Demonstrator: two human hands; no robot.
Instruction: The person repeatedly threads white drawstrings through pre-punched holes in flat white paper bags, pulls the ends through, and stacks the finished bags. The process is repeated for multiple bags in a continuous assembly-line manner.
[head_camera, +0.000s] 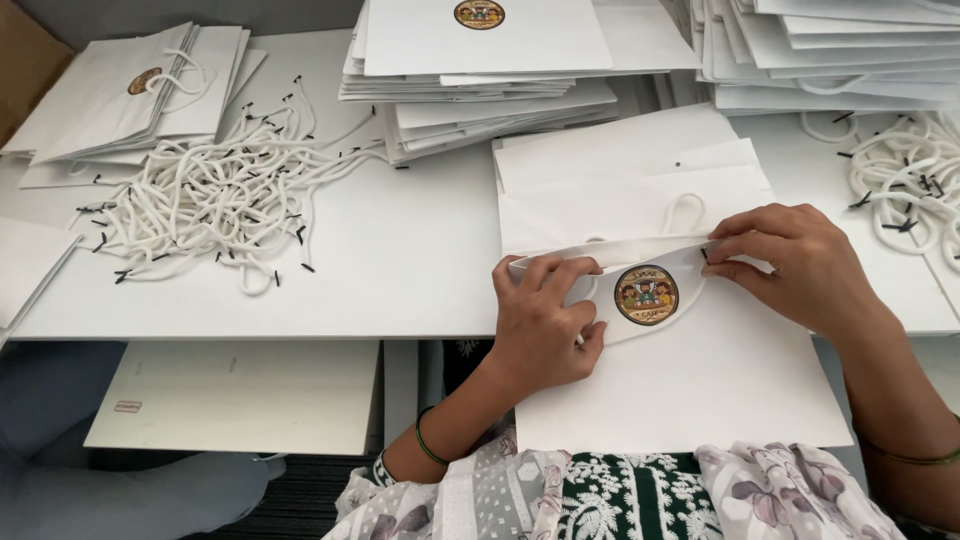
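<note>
A flat white paper bag with a round brown printed sticker lies at the table's front edge, overhanging toward me. My left hand pinches the left side of the bag's open top. At the right end of that top edge, my right hand grips a short black-tipped end of white cord. A loop of white cord shows just beyond the opening. Under the bag lie more flat white bags.
A heap of loose white cords with black tips lies at the left, more cords at the far right. Stacks of flat white bags line the back; finished bags sit back left. A white board lies below the table.
</note>
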